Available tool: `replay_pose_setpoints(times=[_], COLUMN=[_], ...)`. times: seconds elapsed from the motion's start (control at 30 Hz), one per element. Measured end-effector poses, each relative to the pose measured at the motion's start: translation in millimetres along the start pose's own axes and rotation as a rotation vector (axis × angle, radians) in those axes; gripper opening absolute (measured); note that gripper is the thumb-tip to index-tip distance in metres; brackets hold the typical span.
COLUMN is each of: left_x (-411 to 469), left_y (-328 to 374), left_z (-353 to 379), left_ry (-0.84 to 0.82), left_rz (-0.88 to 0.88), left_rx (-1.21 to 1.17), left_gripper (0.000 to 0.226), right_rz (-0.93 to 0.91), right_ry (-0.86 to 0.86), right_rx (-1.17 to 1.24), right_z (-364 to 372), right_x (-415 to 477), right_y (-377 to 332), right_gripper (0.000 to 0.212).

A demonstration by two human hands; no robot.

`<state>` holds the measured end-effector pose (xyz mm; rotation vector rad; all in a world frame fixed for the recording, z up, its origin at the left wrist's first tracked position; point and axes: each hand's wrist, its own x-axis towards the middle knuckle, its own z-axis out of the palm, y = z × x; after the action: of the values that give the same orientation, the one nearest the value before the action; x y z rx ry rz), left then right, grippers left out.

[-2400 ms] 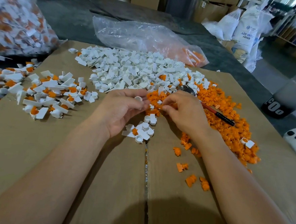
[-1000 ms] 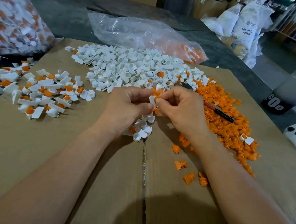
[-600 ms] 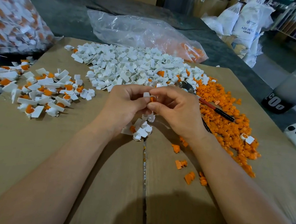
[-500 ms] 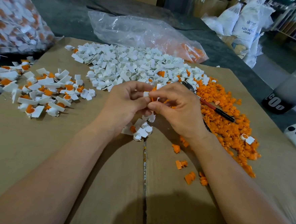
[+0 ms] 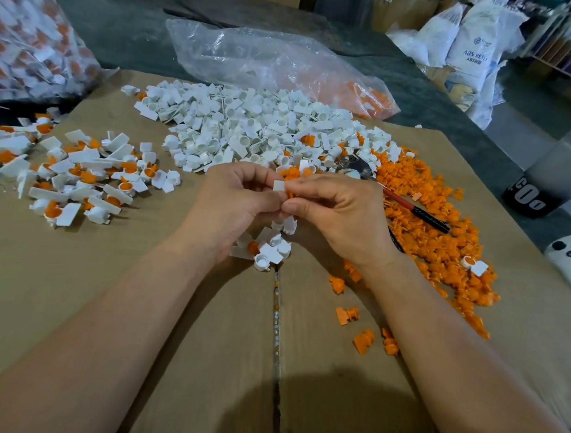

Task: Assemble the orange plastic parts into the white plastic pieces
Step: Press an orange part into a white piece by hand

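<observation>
A white piece [image 5: 279,186] sits pinched between the fingertips of both hands, raised a little above the cardboard sheet [image 5: 102,305], with an orange part [image 5: 290,194] showing just under its flat tab. The left hand [image 5: 234,206] grips the white piece with thumb and curled fingers. The right hand [image 5: 341,217] pinches the orange part against it, probably to push it into the socket. How far it is seated is hidden by the fingers.

The piece is held at the meeting point of the two hands, straight ahead of the person, likely so that each hand can reach its own supply. The white pile [image 5: 256,129] lies just behind the hands and the orange pile [image 5: 430,206] is to the right, with a red-handled tool [image 5: 413,210] lying on it. A small cluster [image 5: 268,249] of pieces lies directly beneath the hands. Finished pieces [image 5: 77,174] are spread well apart to the left, which keeps them clear of the loose stock. A clear bag [image 5: 271,59] lies on the table [image 5: 121,29] beyond.
</observation>
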<state>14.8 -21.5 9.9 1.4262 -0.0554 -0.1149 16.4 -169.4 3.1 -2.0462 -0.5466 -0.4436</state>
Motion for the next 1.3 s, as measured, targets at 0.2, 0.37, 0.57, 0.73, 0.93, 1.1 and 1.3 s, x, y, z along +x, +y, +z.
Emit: replay_pose_setpoints(times=[0.2,0.37,0.57,0.73,0.93,1.1,1.3], left_x=[-0.8,-0.8,-1.2,-0.1,-0.3,-1.4,-1.7], left_y=[0.5,2.4,3.3,3.4,3.6,5.4,5.7], left_z=[0.1,-1.6,-2.9,-4.5,-4.7,-4.4,-5.1], left_ry=[0.006,0.028,0.004,-0.01,-0.054,-0.06,-0.055], left_rz=[0.009,0.019,0.011,-0.031,-0.07,-0.059,-0.042], left_rx=[0.037,-0.002,0.005,0.038,0.053,0.026,0.062], left_gripper=[0.016,0.016,0.018,0.019,0.015,0.021,0.015], right_rz=[0.135,0.16,0.131,0.021,0.024,0.081,0.151], right_ry=[-0.01,-0.09,-0.078,-0.07,-0.067,-0.073,-0.086], right_rx=[0.196,0.229,0.191,0.07,0.035,0.13,0.169], right_z=[-0.5,-2.6,-3.4,-2.7,-5.0,-4.8,-4.9], right_x=[-0.9,0.2,-0.3,-0.2,-0.8,-1.3,-0.4], right_y=[-2.3,-5.3,-3.9,-3.4,-1.9,-4.4,-5.1], right_gripper=[0.04,0.051,0.052,0.043,0.034,0.045,0.046])
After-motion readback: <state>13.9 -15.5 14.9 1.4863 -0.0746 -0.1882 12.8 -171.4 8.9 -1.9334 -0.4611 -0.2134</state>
